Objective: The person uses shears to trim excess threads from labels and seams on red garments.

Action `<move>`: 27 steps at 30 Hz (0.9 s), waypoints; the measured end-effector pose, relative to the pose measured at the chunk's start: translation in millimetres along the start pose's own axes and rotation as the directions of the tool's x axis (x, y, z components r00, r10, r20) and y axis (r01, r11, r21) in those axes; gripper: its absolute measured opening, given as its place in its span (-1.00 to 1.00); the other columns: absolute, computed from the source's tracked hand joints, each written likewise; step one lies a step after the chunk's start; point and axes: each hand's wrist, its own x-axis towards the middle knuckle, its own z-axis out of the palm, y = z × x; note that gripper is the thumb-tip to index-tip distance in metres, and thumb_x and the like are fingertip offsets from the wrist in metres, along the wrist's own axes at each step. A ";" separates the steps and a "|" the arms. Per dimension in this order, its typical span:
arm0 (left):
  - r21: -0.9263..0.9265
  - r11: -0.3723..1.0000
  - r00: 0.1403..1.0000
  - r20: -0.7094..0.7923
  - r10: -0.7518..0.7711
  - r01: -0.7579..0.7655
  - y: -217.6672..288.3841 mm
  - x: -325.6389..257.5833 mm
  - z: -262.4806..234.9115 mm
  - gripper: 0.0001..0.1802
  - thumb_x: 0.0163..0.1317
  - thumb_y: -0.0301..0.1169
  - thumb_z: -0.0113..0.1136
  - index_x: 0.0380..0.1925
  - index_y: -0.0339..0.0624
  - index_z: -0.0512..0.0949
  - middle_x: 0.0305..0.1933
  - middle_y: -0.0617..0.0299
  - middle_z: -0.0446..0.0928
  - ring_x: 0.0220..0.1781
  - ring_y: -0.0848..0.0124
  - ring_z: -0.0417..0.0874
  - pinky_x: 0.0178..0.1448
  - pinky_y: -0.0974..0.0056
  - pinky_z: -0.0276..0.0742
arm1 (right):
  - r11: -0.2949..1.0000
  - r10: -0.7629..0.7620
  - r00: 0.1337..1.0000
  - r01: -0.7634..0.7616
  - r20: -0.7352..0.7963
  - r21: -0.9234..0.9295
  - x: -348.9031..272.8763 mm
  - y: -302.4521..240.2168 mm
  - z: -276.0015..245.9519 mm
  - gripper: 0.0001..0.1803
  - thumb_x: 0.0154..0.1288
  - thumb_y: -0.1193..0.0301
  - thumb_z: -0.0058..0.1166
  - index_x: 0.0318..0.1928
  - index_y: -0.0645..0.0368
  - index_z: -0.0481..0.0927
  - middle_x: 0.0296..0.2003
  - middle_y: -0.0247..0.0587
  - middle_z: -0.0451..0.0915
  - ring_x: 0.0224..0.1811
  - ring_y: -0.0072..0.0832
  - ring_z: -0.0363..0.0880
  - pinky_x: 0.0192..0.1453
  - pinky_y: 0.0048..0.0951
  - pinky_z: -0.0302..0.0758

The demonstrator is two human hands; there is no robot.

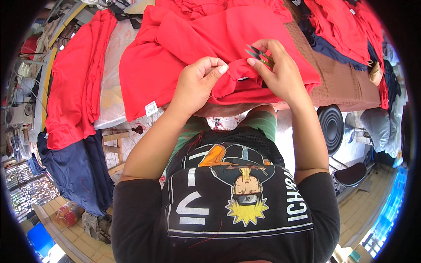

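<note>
A red garment [184, 48] is spread over the table in front of me, with a white tag [151, 108] at its near left corner. My left hand [198, 83] is closed, pinching a gathered edge of the cloth between thumb and fingers. Small thread snips [255, 53] rest in my right hand [279, 72], their dark blades pointing left and slightly apart. The right thumb also touches the raised fold of red cloth between my hands. A small white patch shows inside that fold; what it is I cannot make out.
Red garments [79, 79] hang at the left above dark navy cloth [79, 171]. More red garments [337, 30] lie at the far right on the brown table covering [346, 85]. A round black ribbed object [330, 130] and a dark stool seat [351, 174] stand below right.
</note>
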 end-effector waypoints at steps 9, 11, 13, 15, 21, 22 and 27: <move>-0.097 0.995 0.999 0.025 0.021 -0.019 1.3 -2.2 1.7 -0.82 0.41 -0.43 0.08 -0.13 -0.33 0.52 -0.21 0.37 0.55 -0.13 0.67 0.49 0.00 0.53 0.42 | 0.980 -0.198 0.963 0.199 0.180 0.017 -5.5 -35.2 -17.2 -0.82 0.14 0.39 0.21 -0.26 0.13 0.52 -0.35 -0.23 0.52 -0.35 -0.18 0.59 -0.35 -0.20 0.49; -0.103 0.995 1.000 0.024 0.019 -0.017 1.8 -3.0 1.6 -0.83 0.40 -0.42 0.09 -0.15 -0.32 0.54 -0.20 0.35 0.56 -0.13 0.65 0.51 -0.01 0.51 0.42 | 0.977 -0.210 0.962 0.213 0.177 0.004 -4.4 -39.5 -16.2 -0.83 0.15 0.39 0.20 -0.28 0.13 0.52 -0.37 -0.23 0.51 -0.37 -0.18 0.59 -0.37 -0.20 0.48; -0.113 0.994 1.000 0.019 0.007 -0.005 3.6 -5.1 0.6 -0.82 0.38 -0.39 0.12 -0.21 -0.31 0.57 -0.17 0.31 0.59 -0.12 0.60 0.55 0.00 0.48 0.43 | 0.967 -0.244 0.952 0.253 0.183 -0.030 -2.5 -42.4 -14.6 -0.83 0.15 0.38 0.20 -0.29 0.13 0.52 -0.38 -0.24 0.51 -0.37 -0.17 0.58 -0.38 -0.19 0.48; 0.361 0.897 0.962 0.191 0.197 -0.255 16.3 -14.8 -14.3 -0.74 0.32 -0.27 0.19 -0.29 -0.29 0.59 -0.22 0.20 0.62 -0.18 0.48 0.61 -0.05 0.40 0.47 | 0.957 -0.269 0.947 0.283 0.178 -0.062 -1.6 -43.9 -14.1 -0.83 0.15 0.38 0.20 -0.28 0.13 0.52 -0.38 -0.24 0.52 -0.37 -0.16 0.59 -0.38 -0.19 0.48; 0.948 0.317 0.967 0.056 -0.247 0.026 83.1 -45.4 -32.8 -0.53 0.11 0.02 0.32 -0.46 -0.25 0.62 -0.45 0.03 0.63 -0.38 0.17 0.67 -0.27 0.18 0.53 | 0.994 -0.106 0.994 0.106 0.019 -0.011 -12.2 -34.4 -25.6 -0.77 0.15 0.36 0.25 -0.21 0.15 0.56 -0.31 -0.18 0.57 -0.35 -0.19 0.61 -0.30 -0.29 0.52; 0.936 0.330 0.974 -0.048 -0.223 0.122 75.8 -48.9 -28.6 -0.51 0.09 0.04 0.32 -0.47 -0.25 0.62 -0.50 0.03 0.62 -0.42 0.15 0.67 -0.31 0.15 0.53 | 0.997 -0.067 0.996 0.064 0.062 0.041 -16.1 -37.6 -23.7 -0.75 0.12 0.35 0.27 -0.21 0.15 0.57 -0.31 -0.17 0.58 -0.34 -0.21 0.62 -0.29 -0.30 0.53; 0.928 0.369 0.998 -0.041 -0.055 0.058 7.3 -56.1 -8.7 -0.63 0.14 -0.10 0.31 -0.45 -0.24 0.63 -0.54 0.07 0.62 -0.46 0.20 0.67 -0.35 0.15 0.50 | 0.983 -0.058 0.928 -0.012 0.368 0.185 -35.1 -35.9 2.8 -0.73 0.08 0.32 0.31 -0.20 0.13 0.64 -0.41 -0.10 0.65 -0.37 -0.22 0.67 -0.26 -0.30 0.56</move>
